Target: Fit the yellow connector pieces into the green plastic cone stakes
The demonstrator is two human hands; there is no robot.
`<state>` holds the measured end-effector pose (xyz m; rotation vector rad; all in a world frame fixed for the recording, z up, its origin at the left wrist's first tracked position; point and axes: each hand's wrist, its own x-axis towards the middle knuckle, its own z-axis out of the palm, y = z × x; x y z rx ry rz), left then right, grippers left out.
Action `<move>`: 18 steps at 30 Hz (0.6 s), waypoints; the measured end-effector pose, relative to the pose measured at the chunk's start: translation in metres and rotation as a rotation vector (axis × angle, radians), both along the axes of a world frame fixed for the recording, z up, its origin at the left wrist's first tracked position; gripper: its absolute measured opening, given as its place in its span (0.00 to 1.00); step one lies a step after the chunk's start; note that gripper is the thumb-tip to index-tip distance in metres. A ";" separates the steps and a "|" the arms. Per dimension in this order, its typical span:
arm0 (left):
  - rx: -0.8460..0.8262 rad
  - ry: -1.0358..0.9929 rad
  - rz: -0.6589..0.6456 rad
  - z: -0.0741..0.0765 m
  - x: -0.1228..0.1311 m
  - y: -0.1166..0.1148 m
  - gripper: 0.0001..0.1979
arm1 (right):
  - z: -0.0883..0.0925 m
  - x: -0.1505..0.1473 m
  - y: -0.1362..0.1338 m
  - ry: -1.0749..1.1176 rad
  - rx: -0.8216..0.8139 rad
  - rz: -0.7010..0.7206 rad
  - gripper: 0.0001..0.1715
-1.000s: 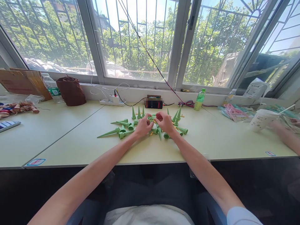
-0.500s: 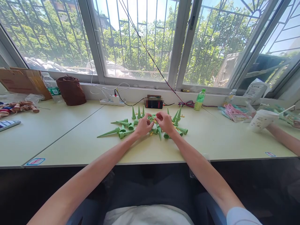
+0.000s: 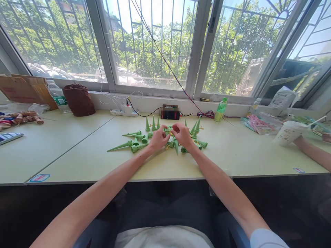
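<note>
My left hand [image 3: 158,138] and my right hand [image 3: 182,135] meet over the middle of the table, fingertips nearly touching. Both are closed in a pinch around a green plastic watering spike [image 3: 167,132], with a small yellow part between the fingertips. Fingers hide most of that piece. Around my hands lie several more green cone-shaped spikes: a long one [image 3: 120,146] points left, and a spike [image 3: 177,146] lies tip toward me. Upright spikes [image 3: 147,124] stand behind my left hand, and others [image 3: 197,126] beyond my right. A yellow valve piece [image 3: 167,147] rests below my hands.
Behind the spikes a phone [image 3: 170,113] leans near the wall, with cables beside it. A green bottle [image 3: 220,110] stands to its right. At far right another person's arm [image 3: 310,150] reaches behind a white cup [image 3: 290,133]. A brown bag [image 3: 79,99] sits back left.
My hands hold almost the same pose and place at the watering spike. At the right, the other person's arm and the white cup have shifted very slightly.
</note>
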<state>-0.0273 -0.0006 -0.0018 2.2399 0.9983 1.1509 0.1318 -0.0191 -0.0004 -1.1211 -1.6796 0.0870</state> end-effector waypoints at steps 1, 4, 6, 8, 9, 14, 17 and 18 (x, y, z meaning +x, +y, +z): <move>0.001 -0.001 -0.002 0.000 0.000 0.000 0.16 | 0.000 0.000 0.000 -0.001 -0.004 0.000 0.03; 0.003 0.000 -0.006 -0.001 0.000 0.001 0.17 | 0.000 0.000 0.000 -0.003 -0.009 0.003 0.03; 0.009 0.005 -0.005 -0.002 0.000 0.002 0.17 | 0.001 0.000 -0.001 0.001 -0.008 0.005 0.03; 0.021 0.014 -0.003 -0.003 0.000 0.003 0.16 | 0.002 0.000 -0.002 0.002 -0.014 0.005 0.03; 0.028 0.017 -0.003 -0.003 0.000 0.003 0.16 | 0.002 0.001 -0.002 0.003 -0.018 0.003 0.03; 0.063 0.031 0.008 -0.003 -0.001 0.003 0.15 | 0.002 0.001 -0.002 0.002 -0.037 -0.012 0.03; 0.079 0.043 0.012 -0.002 -0.001 0.002 0.15 | 0.002 0.001 -0.002 0.009 -0.042 -0.015 0.03; 0.083 0.046 0.011 -0.002 -0.001 0.003 0.14 | 0.002 0.001 -0.002 0.012 -0.044 -0.015 0.03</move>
